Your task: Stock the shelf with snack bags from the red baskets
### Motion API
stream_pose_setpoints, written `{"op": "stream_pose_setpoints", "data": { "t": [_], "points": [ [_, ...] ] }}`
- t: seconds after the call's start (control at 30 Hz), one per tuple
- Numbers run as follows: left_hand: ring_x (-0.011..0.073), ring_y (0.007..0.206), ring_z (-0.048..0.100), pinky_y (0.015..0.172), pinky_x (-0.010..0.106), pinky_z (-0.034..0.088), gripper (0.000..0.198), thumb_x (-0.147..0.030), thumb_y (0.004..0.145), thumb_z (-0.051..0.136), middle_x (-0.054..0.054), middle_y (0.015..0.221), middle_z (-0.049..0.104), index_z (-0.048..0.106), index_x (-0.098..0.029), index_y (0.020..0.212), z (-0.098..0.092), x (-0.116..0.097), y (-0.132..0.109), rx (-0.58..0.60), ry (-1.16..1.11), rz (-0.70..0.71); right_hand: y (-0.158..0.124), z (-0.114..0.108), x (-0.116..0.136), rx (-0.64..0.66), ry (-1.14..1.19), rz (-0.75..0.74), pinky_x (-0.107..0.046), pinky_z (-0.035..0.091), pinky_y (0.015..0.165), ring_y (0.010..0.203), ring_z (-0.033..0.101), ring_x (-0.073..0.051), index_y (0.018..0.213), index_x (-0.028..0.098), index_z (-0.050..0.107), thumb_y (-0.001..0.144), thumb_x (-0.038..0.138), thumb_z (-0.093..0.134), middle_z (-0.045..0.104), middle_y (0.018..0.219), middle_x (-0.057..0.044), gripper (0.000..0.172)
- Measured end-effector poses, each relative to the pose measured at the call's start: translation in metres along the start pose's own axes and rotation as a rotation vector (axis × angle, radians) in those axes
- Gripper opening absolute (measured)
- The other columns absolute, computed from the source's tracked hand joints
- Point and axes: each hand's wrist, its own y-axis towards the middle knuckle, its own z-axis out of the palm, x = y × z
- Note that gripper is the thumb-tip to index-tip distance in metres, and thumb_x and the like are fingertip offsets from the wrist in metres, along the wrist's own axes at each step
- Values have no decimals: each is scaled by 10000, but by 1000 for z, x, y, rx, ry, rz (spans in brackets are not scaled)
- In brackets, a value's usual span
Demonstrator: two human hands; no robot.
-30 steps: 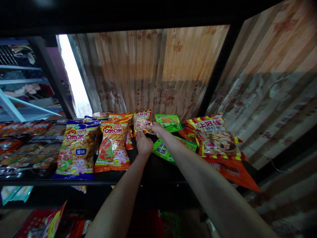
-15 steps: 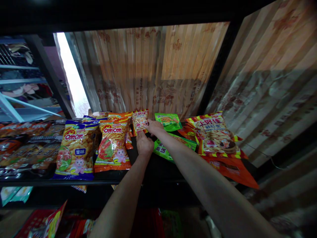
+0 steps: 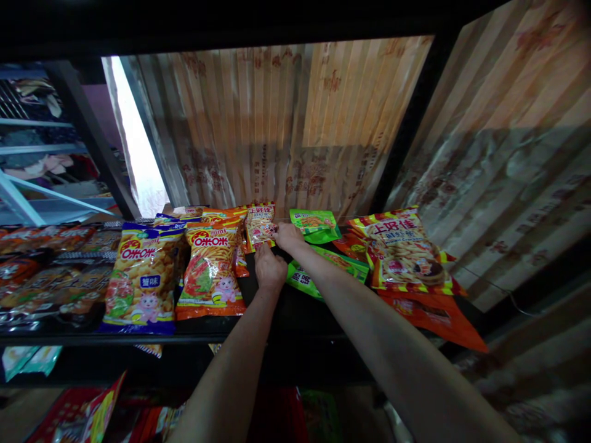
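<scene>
Toward the back of the black shelf stands a red-and-yellow snack bag [image 3: 260, 223], close beside the orange snack bags. My left hand [image 3: 269, 268] is at its lower edge, fingers closed on the bottom of the bag. My right hand [image 3: 290, 237] grips its right edge, fingers bent around it; some fingertips are hidden. Left of my hands stand an orange snack bag [image 3: 211, 267] and a blue-edged snack bag [image 3: 141, 277]. Under and beyond my right forearm lie a green bag [image 3: 307, 280] and another green bag [image 3: 315, 225].
A larger red-and-yellow snack bag [image 3: 404, 249] lies on an orange packet [image 3: 431, 317] at the right. Dark-wrapped packs [image 3: 55, 289] fill the left side. A black upright [image 3: 410, 117] and a patterned curtain [image 3: 258, 123] stand behind. More packets lie below the shelf edge [image 3: 184, 339].
The small red-and-yellow bag has shifted very slightly left with my hands still on it. The whole view has moved a little; other bags keep their places.
</scene>
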Motion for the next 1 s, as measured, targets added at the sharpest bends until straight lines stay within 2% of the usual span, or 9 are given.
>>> {"op": "stream_pose_setpoints", "data": {
  "t": [0.33, 0.47, 0.57, 0.7, 0.87, 1.0],
  "points": [
    [271, 1222, 473, 1042, 361, 323, 491, -100, 736, 460, 208, 1238, 566, 495, -43, 1222, -2, 0, -1, -1, -8, 23, -12, -5, -2, -33, -2, -24, -339, 470, 832, 1013, 619, -290, 1116, 90, 599, 853, 236, 490, 652, 1074, -211, 320],
    [276, 1239, 460, 1032, 387, 332, 483, -104, 741, 484, 191, 1262, 561, 511, -90, 1223, -6, -2, 0, 27, -22, -9, -29, -21, -7, -64, 4, -52, -331, 452, 879, 1054, 601, -262, 1164, 147, 575, 880, 297, 461, 653, 1109, -159, 340],
    [285, 1190, 508, 988, 363, 375, 429, -116, 746, 499, 199, 1214, 593, 561, -72, 1168, -13, -4, 3, 72, -29, -51, -51, -39, -16, -124, 36, -138, -325, 436, 925, 1101, 577, -230, 1217, 193, 548, 880, 307, 463, 639, 1172, -99, 366],
    [292, 1146, 547, 959, 345, 395, 364, -116, 777, 475, 224, 1154, 622, 612, -34, 1104, -26, -10, 3, 129, -41, -71, -81, -62, -35, -204, 84, -207, -326, 433, 939, 1103, 579, -217, 1219, 185, 565, 864, 273, 482, 638, 1184, -84, 375],
    [278, 1099, 581, 933, 349, 416, 334, -146, 794, 466, 175, 1119, 656, 655, -97, 1065, -45, -27, -15, 168, -83, -45, -107, -74, -58, -209, 113, -208, -299, 461, 875, 967, 641, -193, 1140, 187, 625, 861, 242, 490, 673, 1123, -60, 315],
    [233, 1014, 624, 888, 327, 454, 314, -169, 808, 456, 111, 1061, 690, 662, -152, 1044, -57, -39, -44, 198, -132, 28, -131, -70, -69, -187, 125, -216, -276, 472, 794, 890, 653, -184, 1045, 187, 671, 860, 229, 491, 713, 985, -58, 262]
  ]
}}
